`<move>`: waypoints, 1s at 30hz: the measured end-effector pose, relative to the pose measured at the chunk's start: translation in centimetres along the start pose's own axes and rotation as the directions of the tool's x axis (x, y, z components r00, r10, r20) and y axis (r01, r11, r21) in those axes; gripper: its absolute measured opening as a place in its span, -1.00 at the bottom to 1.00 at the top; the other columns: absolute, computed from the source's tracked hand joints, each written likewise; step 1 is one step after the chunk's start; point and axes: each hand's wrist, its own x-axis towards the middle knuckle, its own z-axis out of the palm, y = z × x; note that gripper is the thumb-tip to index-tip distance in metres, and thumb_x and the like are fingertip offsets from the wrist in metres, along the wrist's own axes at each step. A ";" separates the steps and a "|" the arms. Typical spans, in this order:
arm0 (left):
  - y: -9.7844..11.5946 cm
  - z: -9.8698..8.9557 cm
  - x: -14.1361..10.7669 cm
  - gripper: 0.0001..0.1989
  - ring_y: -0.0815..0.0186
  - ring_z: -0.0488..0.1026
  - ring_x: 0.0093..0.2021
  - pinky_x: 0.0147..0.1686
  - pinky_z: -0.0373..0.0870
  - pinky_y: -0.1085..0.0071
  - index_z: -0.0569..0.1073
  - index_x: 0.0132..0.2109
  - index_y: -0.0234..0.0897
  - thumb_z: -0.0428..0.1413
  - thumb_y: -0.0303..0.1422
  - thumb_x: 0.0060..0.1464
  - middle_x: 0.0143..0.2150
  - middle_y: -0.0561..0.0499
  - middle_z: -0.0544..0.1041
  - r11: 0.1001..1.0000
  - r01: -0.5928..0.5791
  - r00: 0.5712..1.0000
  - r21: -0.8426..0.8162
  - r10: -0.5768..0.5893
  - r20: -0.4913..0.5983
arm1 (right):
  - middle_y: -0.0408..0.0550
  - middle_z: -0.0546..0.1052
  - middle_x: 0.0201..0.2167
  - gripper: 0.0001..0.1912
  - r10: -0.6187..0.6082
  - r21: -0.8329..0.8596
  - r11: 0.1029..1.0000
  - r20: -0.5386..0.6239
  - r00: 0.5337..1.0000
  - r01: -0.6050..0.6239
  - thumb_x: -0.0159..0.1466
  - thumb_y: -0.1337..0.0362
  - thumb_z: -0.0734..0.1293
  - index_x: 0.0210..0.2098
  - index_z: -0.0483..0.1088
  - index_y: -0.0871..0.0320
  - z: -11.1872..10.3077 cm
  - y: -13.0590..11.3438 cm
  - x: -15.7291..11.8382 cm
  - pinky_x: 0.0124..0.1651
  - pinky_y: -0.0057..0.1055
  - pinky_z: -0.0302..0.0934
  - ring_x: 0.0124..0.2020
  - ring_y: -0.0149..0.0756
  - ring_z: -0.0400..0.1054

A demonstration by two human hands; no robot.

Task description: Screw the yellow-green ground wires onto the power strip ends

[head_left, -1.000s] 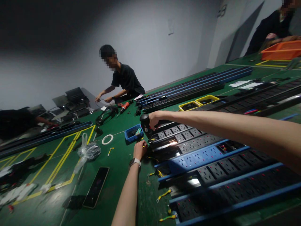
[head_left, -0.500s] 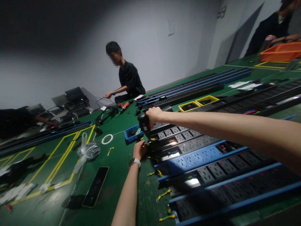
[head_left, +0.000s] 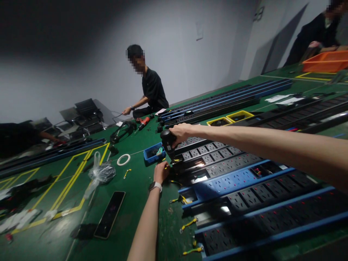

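Observation:
My right hand [head_left: 181, 132] is wrapped round a black power screwdriver [head_left: 168, 141], which points down at the left ends of the dark socket strips [head_left: 214, 156]. Just below it my left hand [head_left: 161, 172] is closed at the end of a strip, by a short yellow-green wire; what its fingers pinch is too small to make out. A blue socket strip [head_left: 225, 185] lies nearer, with more black strips in front. Yellow-green wires with ring ends [head_left: 189, 225] stick out of their left ends.
Left of my hands are a blue bin [head_left: 154, 153], a white ring [head_left: 123, 160], a plastic bag [head_left: 104, 173] and a phone [head_left: 110, 215]. Farther back are a red drill [head_left: 144, 123], yellow bins [head_left: 239, 116] and a seated person [head_left: 153, 88]. Others are at both sides.
My right hand and the screwdriver have shifted very slightly right. My left hand stays almost in place. The seated person's head and body have moved a little to the right.

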 end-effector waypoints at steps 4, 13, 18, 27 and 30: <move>-0.3 0.3 0.0 -0.86 0.39 0.39 -0.37 -0.33 0.05 0.48 0.48 -0.30 -0.25 0.05 -0.45 0.21 -0.33 -0.01 0.57 0.999 -0.042 0.999 -0.017 0.042 -0.016 | 0.23 0.55 -0.01 -0.18 0.044 -0.030 0.998 -0.063 0.997 -0.046 0.05 -0.24 0.50 0.07 0.45 0.26 0.4 -0.6 -0.3 -0.10 -0.24 0.34 -0.03 0.02 0.50; -1.2 0.9 0.2 -0.79 0.41 0.32 -0.42 -0.34 0.06 0.48 0.43 -0.37 -0.28 0.02 -0.41 0.24 -0.41 0.02 0.51 0.989 -0.131 0.989 -0.073 0.125 -0.074 | 0.12 0.56 -0.03 0.12 -0.222 -0.368 0.926 -0.342 0.913 0.088 0.25 0.17 0.38 0.53 -0.41 0.16 4.3 -2.0 -0.9 -0.17 -0.33 0.20 -0.16 -0.19 0.48; -1.3 1.0 0.3 -0.76 0.42 0.29 -0.45 -0.35 0.07 0.49 0.41 -0.40 -0.28 0.00 -0.39 0.25 -0.45 0.03 0.48 0.983 -0.147 0.986 -0.112 0.137 -0.091 | 0.06 0.57 -0.10 -0.16 -0.277 -0.434 0.895 -0.350 0.895 0.107 0.38 0.39 0.08 0.54 -0.42 0.06 4.6 -1.7 0.0 -0.20 -0.34 0.15 -0.25 -0.29 0.44; -0.8 0.8 0.0 -0.89 0.42 0.37 -0.42 -0.34 0.11 0.52 0.46 -0.35 -0.25 0.08 -0.45 0.14 -0.40 0.02 0.54 0.989 -0.066 0.995 -0.134 0.054 -0.087 | 0.08 0.58 -0.17 -0.04 -0.124 -0.359 0.933 -0.378 0.917 -0.022 0.27 0.44 0.20 0.53 -0.38 0.18 5.1 -0.9 -0.2 -0.21 -0.33 0.20 -0.25 -0.24 0.46; -0.9 0.8 -0.1 -0.89 0.41 0.38 -0.40 -0.32 0.10 0.51 0.47 -0.33 -0.25 0.07 -0.46 0.14 -0.37 0.01 0.55 0.990 -0.079 0.994 -0.113 0.069 -0.089 | 0.08 0.58 -0.13 -0.03 -0.137 -0.357 0.934 -0.378 0.916 -0.008 0.25 0.45 0.20 0.53 -0.38 0.17 5.3 -0.6 -0.6 -0.23 -0.32 0.20 -0.24 -0.22 0.47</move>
